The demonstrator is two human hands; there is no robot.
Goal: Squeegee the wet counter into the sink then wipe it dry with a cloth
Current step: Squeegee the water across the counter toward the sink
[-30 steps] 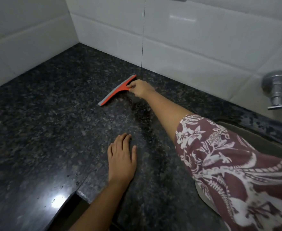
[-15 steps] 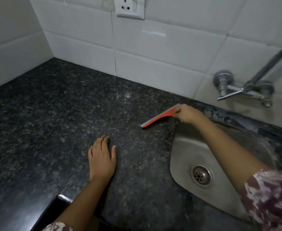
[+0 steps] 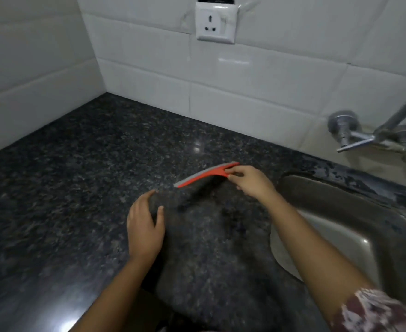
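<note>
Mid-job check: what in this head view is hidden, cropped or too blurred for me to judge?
- Steel sink: drain hidden behind the right forearm; right side cut by the frame edge.
- Dark speckled granite counter: wetness unreadable; motion blur and glare.
- Orange squeegee with grey blade: handle covered by the right hand; blade contact unclear.
- Chrome wall tap: spout cropped at right.
- Drying cloth: not in view.

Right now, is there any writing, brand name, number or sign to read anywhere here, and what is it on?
None can be read.
White wall socket: no legible marking.
Red squeegee with grey blade: no visible label.
Chrome wall tap: no visible marking.
</note>
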